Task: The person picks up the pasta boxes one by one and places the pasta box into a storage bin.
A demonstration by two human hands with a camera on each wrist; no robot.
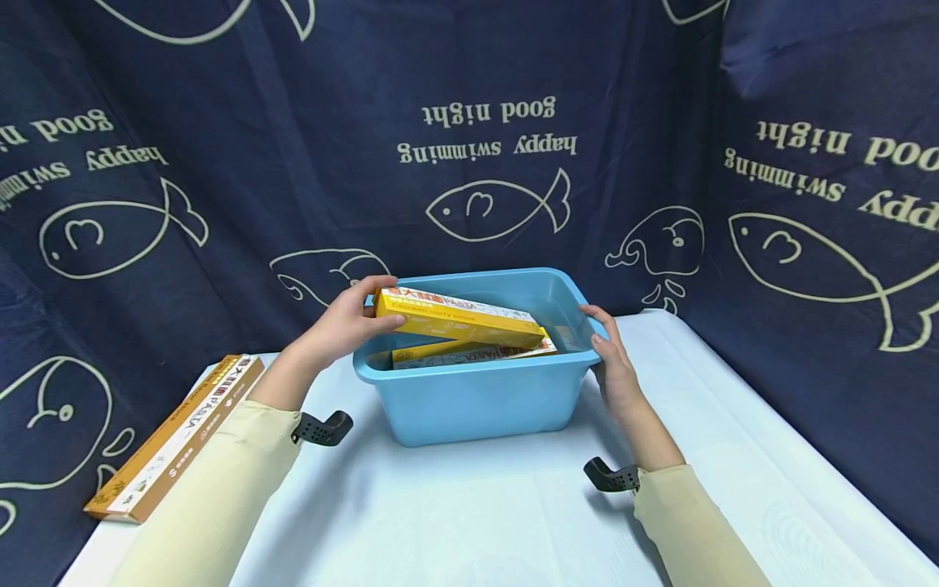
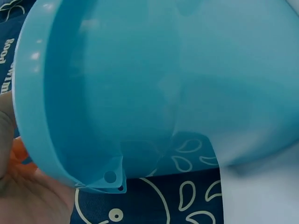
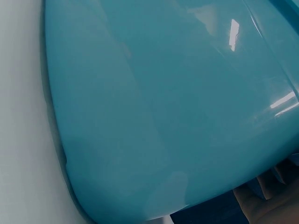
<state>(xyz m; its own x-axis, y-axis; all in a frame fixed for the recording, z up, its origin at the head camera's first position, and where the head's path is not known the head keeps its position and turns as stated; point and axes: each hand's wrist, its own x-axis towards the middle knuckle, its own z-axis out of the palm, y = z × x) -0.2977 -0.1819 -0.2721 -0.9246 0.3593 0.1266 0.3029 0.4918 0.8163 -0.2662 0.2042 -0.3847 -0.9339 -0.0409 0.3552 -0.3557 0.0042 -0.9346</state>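
Observation:
A light blue plastic bin (image 1: 477, 399) stands on the table against the back curtain. Over its left rim, my left hand (image 1: 355, 322) grips one end of a yellow pasta box (image 1: 455, 316), labelled chicken curry sauce. That box slopes down to the right, its far end inside the bin. Beneath it lies another pasta box (image 1: 433, 354), partly covered. My right hand (image 1: 614, 359) holds the bin's right rim, thumb and fingers around the edge. In the left wrist view the bin wall (image 2: 131, 84) fills most of the picture, with the left hand (image 2: 32, 196) at its rim.
An orange-brown pasta box (image 1: 179, 436) lies at the table's left edge. White cloth covers the table (image 1: 477, 514). A dark blue curtain (image 1: 499, 73) with fish drawings hangs behind and along both sides. Each wrist wears a black camera mount (image 1: 323, 428).

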